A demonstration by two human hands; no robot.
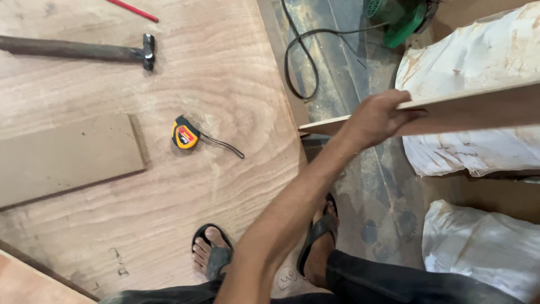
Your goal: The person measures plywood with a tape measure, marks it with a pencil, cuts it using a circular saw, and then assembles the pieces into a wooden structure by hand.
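Gripping plywood board (450,115) edge | right hand (377,115) grip closed

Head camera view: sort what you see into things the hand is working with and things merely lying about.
In hand:
right hand, gripping the top edge of the board
board, held on edge

Lying about:
hammer on the plywood sheet
tape measure
red pencil
flat brown panel
green power tool with black cable
white sacks

Bare forearm, no sleeve, no watch; black flip-flop sandals (216,253) on both feet with bare toes showing; dark, dusty trousers (394,281) cover the legs
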